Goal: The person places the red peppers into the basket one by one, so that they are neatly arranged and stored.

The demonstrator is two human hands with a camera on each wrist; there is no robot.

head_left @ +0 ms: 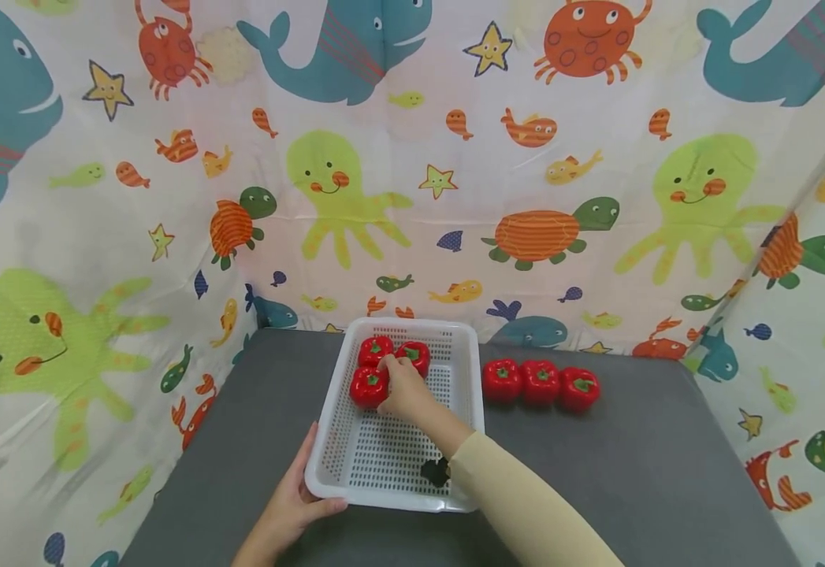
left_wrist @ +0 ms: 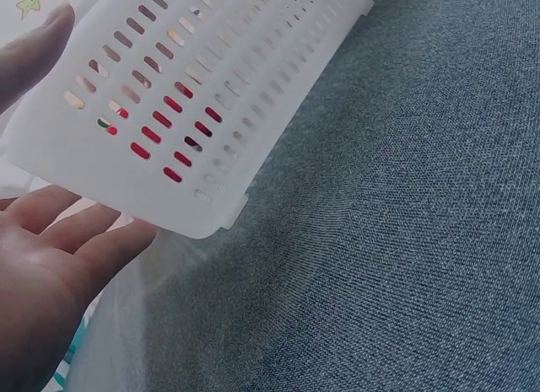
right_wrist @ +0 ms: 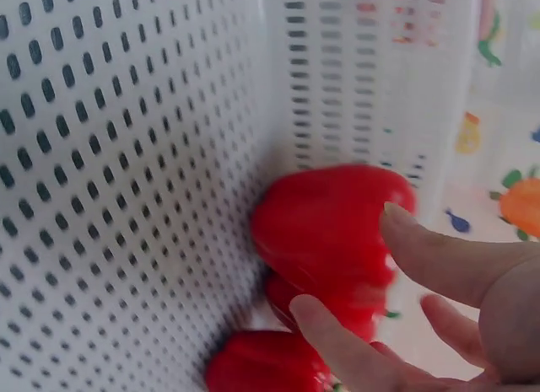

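Note:
A white perforated plastic basket lies on the dark table. My left hand holds its near left corner, thumb along the front wall and fingers along the left side. Inside, at the far left, sit three red bell peppers: a nearer one, one behind it and one to the right. Over them is my right hand, which hides part of the group. In the right wrist view its thumb and fingers are spread, with the thumb tip right at a pepper.
Right of the basket, three more red bell peppers stand in a row: one by the basket wall, a middle one and a right one. A curtain printed with sea animals hangs behind the grey table and along both sides.

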